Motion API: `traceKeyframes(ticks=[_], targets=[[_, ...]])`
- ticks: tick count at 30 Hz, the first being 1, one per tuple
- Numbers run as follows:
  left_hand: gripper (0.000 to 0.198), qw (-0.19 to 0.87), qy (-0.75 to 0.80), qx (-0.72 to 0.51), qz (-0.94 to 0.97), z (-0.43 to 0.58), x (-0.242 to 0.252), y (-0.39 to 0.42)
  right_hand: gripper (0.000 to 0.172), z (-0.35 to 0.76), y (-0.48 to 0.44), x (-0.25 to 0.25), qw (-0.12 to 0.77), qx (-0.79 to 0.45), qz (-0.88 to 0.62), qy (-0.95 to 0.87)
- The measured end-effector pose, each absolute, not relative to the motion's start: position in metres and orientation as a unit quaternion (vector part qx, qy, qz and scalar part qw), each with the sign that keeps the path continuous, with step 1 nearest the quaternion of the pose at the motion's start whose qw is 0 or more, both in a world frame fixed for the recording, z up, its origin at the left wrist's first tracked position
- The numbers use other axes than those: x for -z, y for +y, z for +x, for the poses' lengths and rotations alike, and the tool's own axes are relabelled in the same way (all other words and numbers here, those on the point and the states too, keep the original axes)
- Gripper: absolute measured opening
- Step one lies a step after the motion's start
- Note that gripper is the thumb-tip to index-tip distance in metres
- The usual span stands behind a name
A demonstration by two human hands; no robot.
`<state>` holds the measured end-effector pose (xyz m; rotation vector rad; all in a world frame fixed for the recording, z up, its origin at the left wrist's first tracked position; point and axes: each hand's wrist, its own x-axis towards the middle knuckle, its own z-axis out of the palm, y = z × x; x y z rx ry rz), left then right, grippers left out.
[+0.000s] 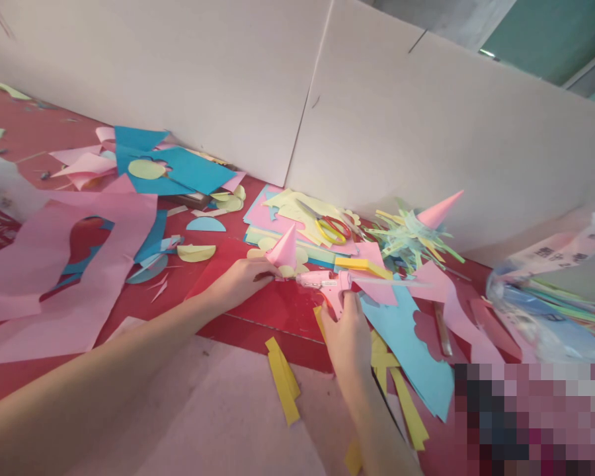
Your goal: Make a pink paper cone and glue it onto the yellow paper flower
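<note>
A pink glue gun (333, 291) is gripped in my right hand (350, 334), its nozzle pointing left. A clear glue stick (391, 283) sticks out of its back end. My left hand (248, 281) has its fingers closed at the lower edge of a small pink paper cone (283, 250); the fingertips are partly hidden. The nozzle tip is close to the cone's base. Pale yellow scalloped paper (302, 256) shows around and behind the cone. Under both hands lies a red board (272, 314).
Scissors (334, 229) rest on stacked paper at the back. A second pink cone (441, 210) tops a fringed paper bunch at right. Pink cut-out sheets (99, 284), blue sheets (198, 168) and yellow strips (283, 380) lie about. A plastic bag (550, 311) is at right; a white panel (178, 73) stands behind.
</note>
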<state>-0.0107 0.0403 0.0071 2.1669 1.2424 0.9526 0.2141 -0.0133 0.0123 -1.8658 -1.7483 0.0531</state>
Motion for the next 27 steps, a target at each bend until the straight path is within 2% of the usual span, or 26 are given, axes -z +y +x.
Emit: traceKeyframes(ticks=[7, 27], targets=[[0.022, 0.231, 0.448, -0.353, 0.788, -0.0106, -0.0077, 0.0402, 0.022, 0.2138, -0.0133, -0.0108, 0.298, -0.030, -0.688, -0.662], [0.022, 0.227, 0.449, -0.355, 0.788, -0.0110, -0.0057, 0.0408, 0.031, 0.2152, -0.0106, -0.0138, 0.305, -0.024, -0.719, -0.624]])
